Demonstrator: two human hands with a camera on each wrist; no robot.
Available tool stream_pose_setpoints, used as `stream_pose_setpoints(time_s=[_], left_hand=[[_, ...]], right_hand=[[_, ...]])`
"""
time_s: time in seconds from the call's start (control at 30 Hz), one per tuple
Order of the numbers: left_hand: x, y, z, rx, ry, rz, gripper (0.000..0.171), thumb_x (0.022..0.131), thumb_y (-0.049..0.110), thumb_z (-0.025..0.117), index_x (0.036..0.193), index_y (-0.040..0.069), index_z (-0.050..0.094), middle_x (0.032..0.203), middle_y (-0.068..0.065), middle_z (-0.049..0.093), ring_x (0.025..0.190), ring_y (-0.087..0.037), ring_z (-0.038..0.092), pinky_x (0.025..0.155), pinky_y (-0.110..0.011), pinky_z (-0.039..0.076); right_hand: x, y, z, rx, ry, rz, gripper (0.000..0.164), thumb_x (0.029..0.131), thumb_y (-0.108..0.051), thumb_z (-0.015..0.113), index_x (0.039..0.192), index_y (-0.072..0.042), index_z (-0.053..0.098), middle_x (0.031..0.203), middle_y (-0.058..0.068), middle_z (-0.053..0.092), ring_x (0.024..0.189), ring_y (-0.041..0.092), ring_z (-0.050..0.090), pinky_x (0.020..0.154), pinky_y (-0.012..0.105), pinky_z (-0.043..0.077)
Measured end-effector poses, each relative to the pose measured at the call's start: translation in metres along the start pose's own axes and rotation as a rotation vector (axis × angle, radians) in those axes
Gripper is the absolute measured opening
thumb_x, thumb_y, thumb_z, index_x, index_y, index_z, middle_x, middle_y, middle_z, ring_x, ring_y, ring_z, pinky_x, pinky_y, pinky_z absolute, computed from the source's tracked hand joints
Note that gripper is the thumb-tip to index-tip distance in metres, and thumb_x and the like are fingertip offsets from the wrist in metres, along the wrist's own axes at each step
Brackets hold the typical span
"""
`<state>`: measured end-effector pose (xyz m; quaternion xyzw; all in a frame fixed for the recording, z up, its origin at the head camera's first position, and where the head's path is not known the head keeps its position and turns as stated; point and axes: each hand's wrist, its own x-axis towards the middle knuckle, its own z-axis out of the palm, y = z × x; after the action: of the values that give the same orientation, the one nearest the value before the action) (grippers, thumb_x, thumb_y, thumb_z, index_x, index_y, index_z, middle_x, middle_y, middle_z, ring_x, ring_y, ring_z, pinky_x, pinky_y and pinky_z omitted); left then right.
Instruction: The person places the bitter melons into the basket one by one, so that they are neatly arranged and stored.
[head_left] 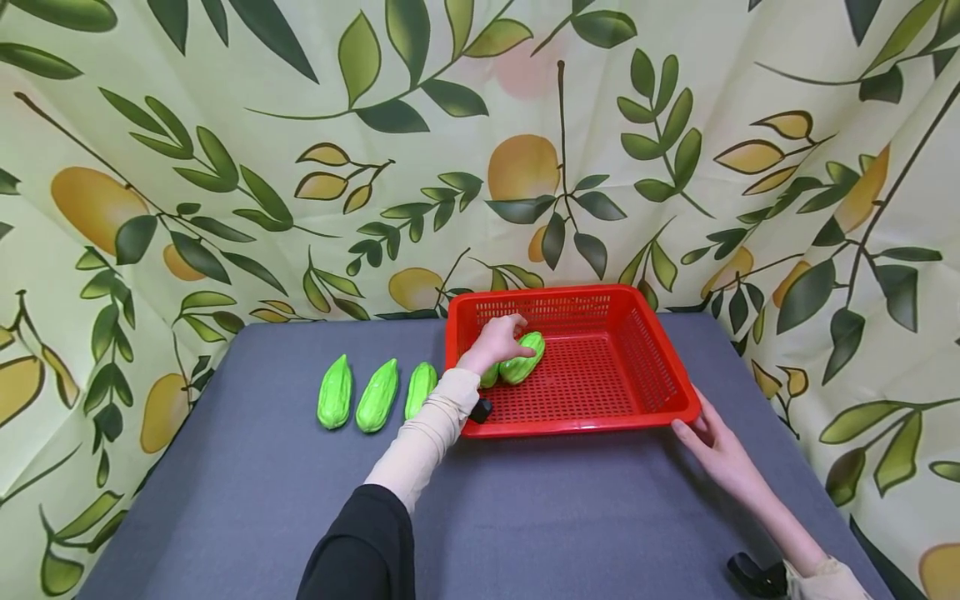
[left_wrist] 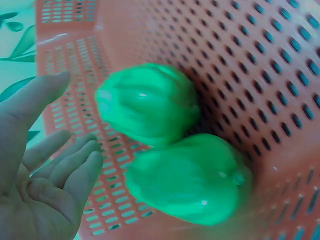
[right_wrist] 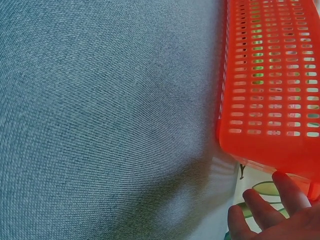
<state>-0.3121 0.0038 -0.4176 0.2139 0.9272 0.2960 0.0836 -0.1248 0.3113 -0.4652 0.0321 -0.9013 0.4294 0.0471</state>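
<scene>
My left hand reaches into the left part of a red plastic basket, over two bright green, ridged bitter melons. One bitter melon shows beside the fingers; the other bitter melon is partly hidden by the wrist. In the left wrist view, that hand's fingers are spread apart, off both melons, with nothing in the palm. At the basket's front right corner, my right hand holds the edge between thumb and fingers. In the right wrist view, one fingertip meets the basket's wall and the thumb is out of sight.
Left of the basket, three more bitter melons lie in a row on the grey cloth: one far left, one in the middle, one partly behind the left sleeve. A leaf-patterned curtain hangs behind the table.
</scene>
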Motion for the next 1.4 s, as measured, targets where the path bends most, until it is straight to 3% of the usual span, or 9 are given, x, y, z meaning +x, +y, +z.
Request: stream_pose_setpoints(time_s=[0.07, 0.2, 0.33, 0.4, 0.47, 0.57, 0.7, 0.93, 1.4], left_hand=[[0.0, 0.002, -0.003, -0.079, -0.001, 0.003, 0.055, 0.08, 0.019, 0.075, 0.128, 0.0, 0.055, 0.123, -0.015, 0.063, 0.113, -0.026, 0.06, 0.097, -0.034, 0.048], [0.0, 0.009, -0.011, -0.248, -0.006, 0.017, 0.057, 0.082, 0.018, 0.073, 0.131, -0.002, 0.052, 0.128, -0.019, 0.059, 0.119, -0.029, 0.057, 0.101, -0.036, 0.047], [-0.001, 0.015, -0.017, -0.372, 0.008, 0.03, 0.056, 0.084, 0.018, 0.072, 0.132, 0.0, 0.051, 0.132, -0.02, 0.056, 0.123, -0.031, 0.055, 0.102, -0.035, 0.046], [-0.002, 0.017, -0.02, -0.423, 0.026, 0.037, 0.055, 0.084, 0.019, 0.072, 0.132, 0.001, 0.051, 0.133, -0.02, 0.055, 0.123, -0.031, 0.055, 0.102, -0.034, 0.046], [-0.004, 0.018, -0.022, -0.471, 0.044, 0.049, 0.055, 0.084, 0.018, 0.072, 0.132, 0.001, 0.051, 0.134, -0.019, 0.055, 0.124, -0.031, 0.054, 0.102, -0.033, 0.046], [-0.008, 0.021, -0.026, -0.541, 0.068, 0.064, 0.055, 0.084, 0.018, 0.072, 0.132, 0.001, 0.051, 0.134, -0.016, 0.055, 0.124, -0.029, 0.055, 0.101, -0.033, 0.047], [-0.013, 0.025, -0.03, -0.581, 0.088, 0.076, 0.054, 0.084, 0.018, 0.072, 0.132, 0.002, 0.052, 0.135, -0.014, 0.055, 0.124, -0.026, 0.056, 0.101, -0.032, 0.047], [-0.02, 0.029, -0.036, -0.682, 0.119, 0.082, 0.051, 0.085, 0.016, 0.07, 0.131, 0.003, 0.052, 0.135, -0.018, 0.054, 0.125, -0.025, 0.054, 0.101, -0.032, 0.047], [-0.041, 0.026, -0.052, -0.755, 0.175, 0.104, 0.05, 0.085, 0.014, 0.07, 0.132, 0.007, 0.052, 0.134, -0.017, 0.055, 0.127, -0.028, 0.052, 0.103, -0.033, 0.045]], right_hand=[[0.0, 0.001, 0.0, 0.017, -0.003, 0.004, 0.073, 0.095, -0.021, 0.055, 0.153, -0.011, 0.012, 0.137, 0.033, 0.044, 0.098, -0.036, 0.029, 0.091, 0.069, 0.036], [-0.001, 0.001, 0.0, -0.004, -0.001, 0.012, 0.073, 0.096, -0.022, 0.055, 0.153, -0.012, 0.012, 0.137, 0.031, 0.045, 0.098, -0.036, 0.03, 0.091, 0.066, 0.038], [-0.002, 0.002, 0.0, -0.015, 0.001, 0.002, 0.072, 0.095, -0.021, 0.055, 0.153, -0.012, 0.013, 0.136, 0.03, 0.047, 0.099, -0.035, 0.031, 0.091, 0.029, 0.05], [-0.002, 0.002, 0.0, -0.006, 0.001, -0.007, 0.072, 0.095, -0.02, 0.055, 0.153, -0.012, 0.013, 0.136, 0.031, 0.047, 0.1, -0.035, 0.032, 0.084, 0.008, 0.042], [-0.003, 0.002, 0.0, 0.005, 0.002, -0.012, 0.072, 0.095, -0.02, 0.055, 0.153, -0.012, 0.013, 0.135, 0.032, 0.047, 0.1, -0.035, 0.032, 0.077, -0.002, 0.032], [-0.003, 0.002, -0.001, -0.009, 0.003, -0.007, 0.072, 0.095, -0.021, 0.055, 0.153, -0.013, 0.013, 0.136, 0.031, 0.047, 0.1, -0.035, 0.031, 0.078, 0.001, 0.034], [-0.002, 0.002, -0.001, -0.031, 0.001, 0.001, 0.072, 0.095, -0.022, 0.055, 0.153, -0.015, 0.013, 0.136, 0.029, 0.047, 0.1, -0.035, 0.03, 0.084, 0.017, 0.045], [-0.001, 0.003, 0.001, 0.001, 0.007, -0.023, 0.072, 0.095, -0.021, 0.056, 0.153, -0.014, 0.014, 0.135, 0.031, 0.047, 0.1, -0.035, 0.032, 0.078, -0.001, 0.032], [-0.001, 0.001, 0.001, 0.011, 0.008, -0.015, 0.072, 0.095, -0.019, 0.056, 0.153, -0.016, 0.014, 0.135, 0.031, 0.046, 0.1, -0.035, 0.033, 0.078, -0.001, 0.031]])
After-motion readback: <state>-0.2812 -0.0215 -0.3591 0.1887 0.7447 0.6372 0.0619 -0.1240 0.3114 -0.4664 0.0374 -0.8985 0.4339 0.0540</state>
